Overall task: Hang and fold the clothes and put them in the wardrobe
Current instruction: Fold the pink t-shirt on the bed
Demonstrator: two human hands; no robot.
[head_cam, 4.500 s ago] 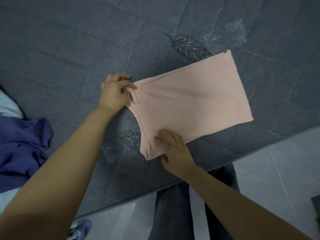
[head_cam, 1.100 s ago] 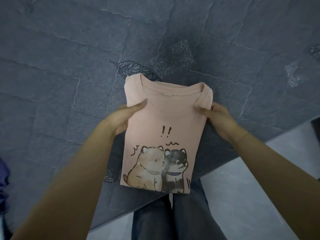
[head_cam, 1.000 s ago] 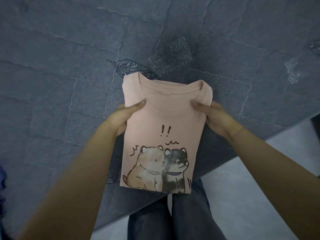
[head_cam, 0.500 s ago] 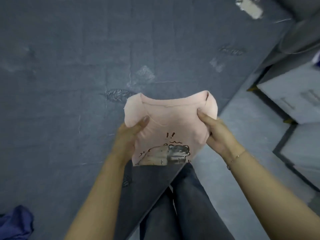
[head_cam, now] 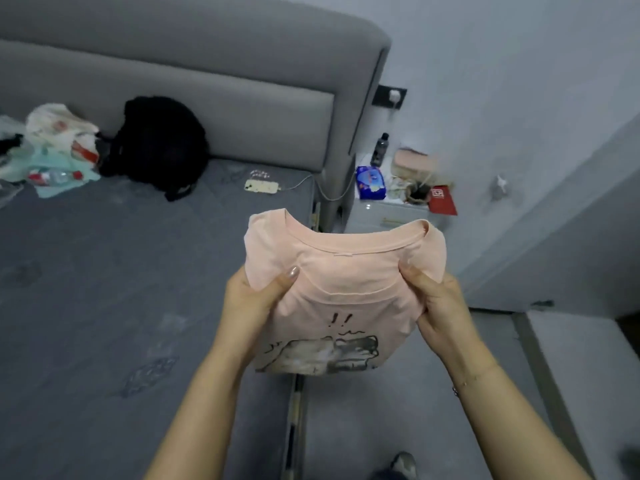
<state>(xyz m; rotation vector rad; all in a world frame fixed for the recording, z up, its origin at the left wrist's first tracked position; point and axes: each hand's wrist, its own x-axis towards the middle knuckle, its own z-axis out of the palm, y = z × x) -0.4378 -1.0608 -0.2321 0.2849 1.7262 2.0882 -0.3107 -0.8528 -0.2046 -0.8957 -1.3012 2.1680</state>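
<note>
From my remote feed: a bed point(head_cam: 104, 289) with a dark grey quilted mattress fills the left side. Its padded grey headboard point(head_cam: 207, 81) runs along the far end. Beside the bed's far corner stands a white nightstand point(head_cam: 388, 216), cluttered on top. Pale grey wall point(head_cam: 519, 81) behind it, carrying a dark socket plate point(head_cam: 391, 97) with a white plug. Grey floor point(head_cam: 398, 410) on the right, alongside the mattress edge. Light is dim, even and cool.
</note>
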